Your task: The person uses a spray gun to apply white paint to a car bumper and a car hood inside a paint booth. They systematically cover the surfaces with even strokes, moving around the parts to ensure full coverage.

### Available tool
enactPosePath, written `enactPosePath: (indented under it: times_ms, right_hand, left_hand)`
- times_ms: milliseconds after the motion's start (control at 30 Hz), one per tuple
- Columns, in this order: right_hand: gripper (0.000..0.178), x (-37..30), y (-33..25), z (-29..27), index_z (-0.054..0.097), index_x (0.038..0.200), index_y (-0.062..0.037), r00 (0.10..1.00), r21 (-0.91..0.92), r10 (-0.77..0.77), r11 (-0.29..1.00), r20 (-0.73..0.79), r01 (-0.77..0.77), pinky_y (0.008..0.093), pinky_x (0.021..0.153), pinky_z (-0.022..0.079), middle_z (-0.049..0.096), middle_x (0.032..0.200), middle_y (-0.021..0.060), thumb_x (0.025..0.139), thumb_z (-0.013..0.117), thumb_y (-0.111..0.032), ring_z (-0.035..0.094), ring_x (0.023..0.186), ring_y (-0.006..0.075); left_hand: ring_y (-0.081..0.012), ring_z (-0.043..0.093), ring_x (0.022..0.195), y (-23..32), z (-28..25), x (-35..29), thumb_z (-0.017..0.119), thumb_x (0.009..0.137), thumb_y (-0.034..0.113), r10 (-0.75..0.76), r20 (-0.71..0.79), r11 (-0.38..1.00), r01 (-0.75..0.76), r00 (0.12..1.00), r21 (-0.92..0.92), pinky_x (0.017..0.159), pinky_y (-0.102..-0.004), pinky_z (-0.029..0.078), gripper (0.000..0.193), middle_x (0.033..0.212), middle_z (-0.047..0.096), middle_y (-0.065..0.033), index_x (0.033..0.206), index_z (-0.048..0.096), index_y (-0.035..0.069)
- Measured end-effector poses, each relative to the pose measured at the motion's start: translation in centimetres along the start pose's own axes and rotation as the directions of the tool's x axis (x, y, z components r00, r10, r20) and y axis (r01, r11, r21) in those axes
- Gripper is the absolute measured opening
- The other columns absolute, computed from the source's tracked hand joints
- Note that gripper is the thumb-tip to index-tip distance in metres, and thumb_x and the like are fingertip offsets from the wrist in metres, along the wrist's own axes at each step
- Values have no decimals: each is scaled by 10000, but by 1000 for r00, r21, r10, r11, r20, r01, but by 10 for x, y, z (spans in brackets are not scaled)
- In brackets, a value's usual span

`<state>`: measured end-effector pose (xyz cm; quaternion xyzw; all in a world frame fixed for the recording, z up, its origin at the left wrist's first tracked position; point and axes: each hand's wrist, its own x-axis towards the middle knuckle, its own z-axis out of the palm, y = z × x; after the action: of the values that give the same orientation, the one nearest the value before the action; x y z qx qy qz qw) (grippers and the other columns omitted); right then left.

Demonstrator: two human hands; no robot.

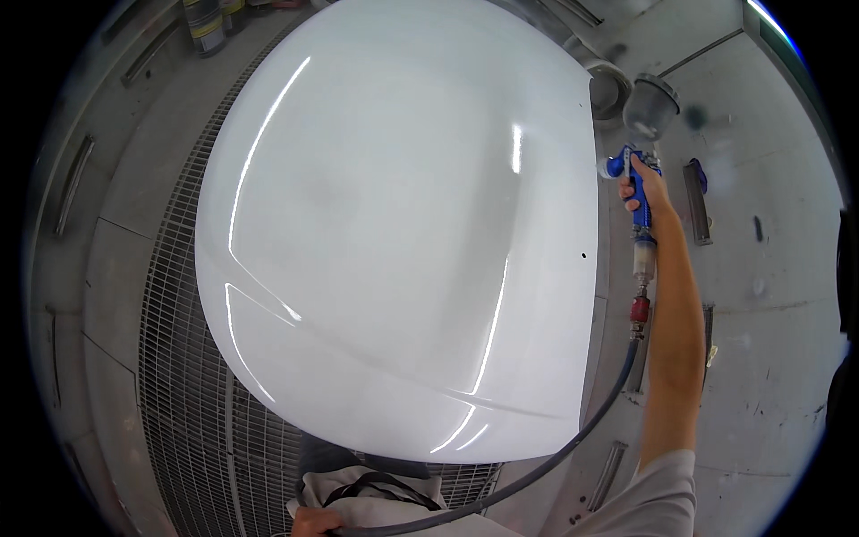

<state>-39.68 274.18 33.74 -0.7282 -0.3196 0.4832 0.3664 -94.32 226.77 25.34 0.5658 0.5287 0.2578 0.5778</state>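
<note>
A large white car hood (385, 224) with glossy streaks of reflected light fills the middle of the view. Just past its right edge, my right hand (650, 186) grips a blue paint spray gun (638, 201), its nozzle facing left toward the panel. On top of the gun sits a translucent grey cup (651, 109). Below the handle hang a clear fitting and a red coupling (639, 310), from which a dark air hose (537, 473) curves down and left. At the bottom edge, my left hand (316, 522) is closed around that hose, partly cut off by the frame.
Metal floor grating (183, 358) runs along the left and beneath the hood. Cans (206, 27) stand at the far left. A round container (608, 89) is behind the spray gun's nozzle. Metal handles or bars (698, 204) lie on the grey surface at right.
</note>
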Motion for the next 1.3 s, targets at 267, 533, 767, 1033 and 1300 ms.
enactPosePath:
  times_ms: [267, 533, 767, 1033, 1300]
  right_hand:
    - [377, 5, -11, -21, 490, 856, -62, 936, -177, -65, 984, -346, 3, 229, 352, 335, 508, 673, 26, 903, 614, -415, 467, 489, 98]
    - [356, -3, -72, 107, 465, 856, -65, 986, 130, -87, 989, 140, 69, 194, 356, 340, 502, 687, 30, 926, 588, -391, 472, 521, 85]
    - [373, -31, -135, 233, 448, 856, -41, 905, 225, -198, 967, 376, 118, 174, 339, 339, 493, 700, 41, 942, 562, -386, 471, 532, 80]
    - [322, -58, -201, 357, 435, 911, -60, 733, 338, -296, 936, 613, 95, 173, 345, 344, 493, 726, 51, 975, 504, -368, 466, 555, 92]
    - [353, -53, -211, 367, 447, 901, -64, 757, 274, -361, 930, 545, 246, 151, 347, 340, 486, 730, 28, 973, 500, -405, 453, 560, 63]
  left_hand:
    - [-244, 428, 441, 12, -2, -5, 721, 683, 94, -46, -15, 998, 45, 999, -54, 439, -361, 326, 287, 536, 417, -104, 565, 465, 45]
    - [-180, 397, 471, 10, -19, -40, 696, 691, 59, -83, -119, 979, 58, 989, -195, 459, -328, 304, 271, 541, 378, -76, 583, 448, 41]
    - [-169, 428, 488, 4, -31, -83, 670, 668, 27, -77, -286, 972, 8, 955, -235, 476, -325, 348, 195, 566, 443, -80, 622, 481, 25]
    - [-154, 475, 509, 17, -50, -93, 649, 665, -11, -139, -432, 951, -2, 891, -309, 475, -311, 383, 127, 590, 505, -81, 655, 524, 10]
    - [-179, 464, 506, 9, -47, -98, 680, 692, -31, 12, -444, 955, -142, 896, -261, 473, -322, 367, 171, 599, 482, -91, 694, 514, 11]
